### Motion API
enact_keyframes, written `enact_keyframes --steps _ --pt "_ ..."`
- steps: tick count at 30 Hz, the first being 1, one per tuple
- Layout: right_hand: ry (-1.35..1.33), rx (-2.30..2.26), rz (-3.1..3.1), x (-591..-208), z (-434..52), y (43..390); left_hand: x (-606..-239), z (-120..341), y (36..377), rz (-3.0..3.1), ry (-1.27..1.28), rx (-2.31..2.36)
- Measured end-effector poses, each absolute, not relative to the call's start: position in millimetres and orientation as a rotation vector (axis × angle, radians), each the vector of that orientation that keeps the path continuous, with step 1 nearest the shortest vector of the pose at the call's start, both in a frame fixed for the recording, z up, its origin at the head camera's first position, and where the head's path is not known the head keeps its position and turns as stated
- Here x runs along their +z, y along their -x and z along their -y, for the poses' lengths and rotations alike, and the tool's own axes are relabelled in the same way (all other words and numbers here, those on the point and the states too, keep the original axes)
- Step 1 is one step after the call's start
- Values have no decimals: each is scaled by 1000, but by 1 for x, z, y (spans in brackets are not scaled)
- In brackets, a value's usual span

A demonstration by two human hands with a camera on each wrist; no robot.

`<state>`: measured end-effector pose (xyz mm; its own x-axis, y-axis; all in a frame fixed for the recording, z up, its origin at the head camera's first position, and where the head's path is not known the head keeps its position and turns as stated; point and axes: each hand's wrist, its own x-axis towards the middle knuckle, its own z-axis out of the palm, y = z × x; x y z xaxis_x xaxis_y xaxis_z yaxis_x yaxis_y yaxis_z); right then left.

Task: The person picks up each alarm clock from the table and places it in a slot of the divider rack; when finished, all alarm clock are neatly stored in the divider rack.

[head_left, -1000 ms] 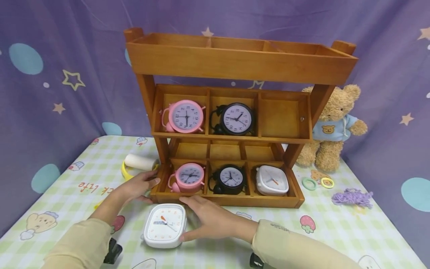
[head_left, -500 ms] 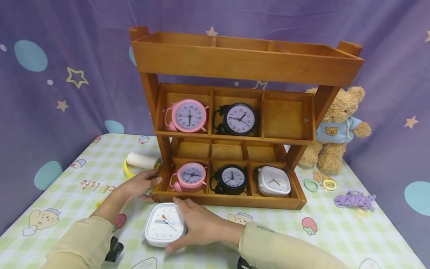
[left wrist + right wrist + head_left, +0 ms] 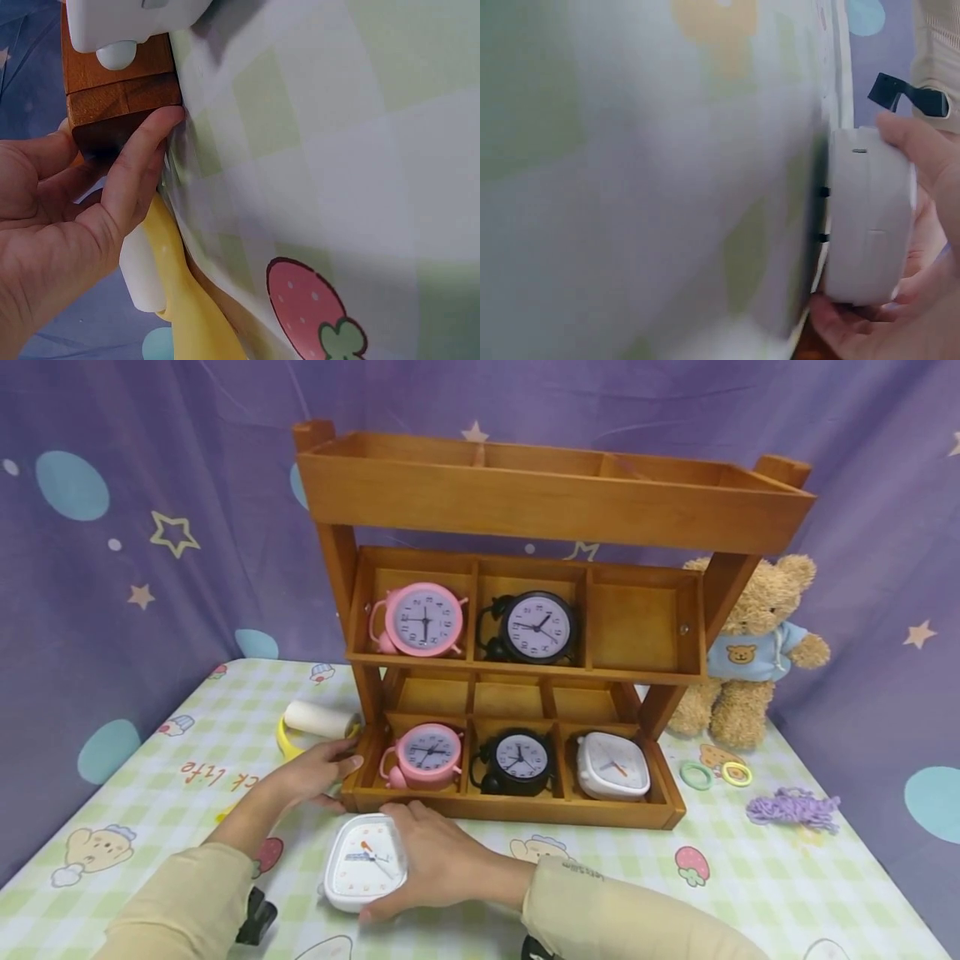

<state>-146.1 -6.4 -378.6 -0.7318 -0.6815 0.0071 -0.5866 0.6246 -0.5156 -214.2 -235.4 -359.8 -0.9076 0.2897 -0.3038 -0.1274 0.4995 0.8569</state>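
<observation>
My right hand [image 3: 446, 860] grips a white square alarm clock [image 3: 360, 877] by its right side, in front of the wooden rack [image 3: 517, 808]. In the right wrist view, thumb and fingers span the edge of the clock [image 3: 870, 225], whose dark feet face the tablecloth; whether they touch it I cannot tell. My left hand [image 3: 307, 777] holds the rack's front left corner; in the left wrist view, its fingers and thumb close about the wooden end [image 3: 124, 105]. A pink clock [image 3: 427, 752], a black clock [image 3: 517, 764] and another white clock [image 3: 611, 766] lie in the bottom tier.
In the middle tier are a pink clock [image 3: 425, 620] and a black clock [image 3: 538, 627]. A white roll [image 3: 318, 718] with a yellow handle lies left. To the right are a teddy bear [image 3: 750, 643], two rings [image 3: 697, 775] and purple yarn [image 3: 793, 808].
My right hand has slid left over the clock's right side and closed on it, its thumb now at the front edge. My left hand stays at the rack's corner. The view has shifted slightly.
</observation>
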Motion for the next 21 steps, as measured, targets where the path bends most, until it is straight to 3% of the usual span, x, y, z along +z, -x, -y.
enact_keyframes --steps 21 --pt "1051 -893 -2578 -386 -21 146 -357 235 212 -2330 -123 1380"
